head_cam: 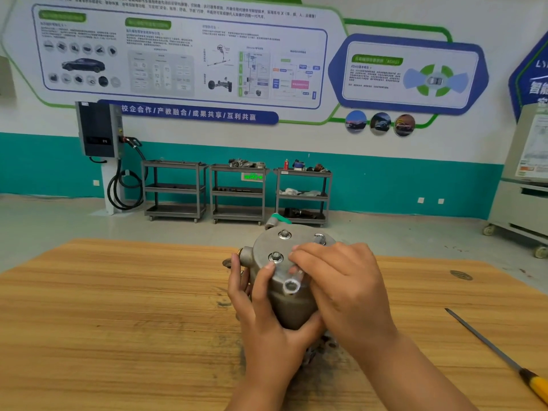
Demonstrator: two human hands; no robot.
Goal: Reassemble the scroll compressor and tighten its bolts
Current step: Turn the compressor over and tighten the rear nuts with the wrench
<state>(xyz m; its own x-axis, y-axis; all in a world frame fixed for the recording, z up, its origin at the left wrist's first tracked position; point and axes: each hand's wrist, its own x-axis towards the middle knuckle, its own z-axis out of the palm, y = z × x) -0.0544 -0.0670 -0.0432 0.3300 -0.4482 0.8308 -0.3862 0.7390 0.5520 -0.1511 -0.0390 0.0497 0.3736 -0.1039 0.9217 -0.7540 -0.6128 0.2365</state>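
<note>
Head view: grey round compressor (pixel 267 246) upright, bolts (pixel 284 234) seated.

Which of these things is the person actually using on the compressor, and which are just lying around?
In use:
- compressor, gripped by the left hand
- bolts on its lid
- small socket, held by the right hand

Lying about:
- yellow-handled tool on the table
- carts by the wall
- wall charger

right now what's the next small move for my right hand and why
Probably twist the socket-like piece pinched in the right hand down on the cover: two bolts behind look seated, and the left hand grips the compressor.
</note>
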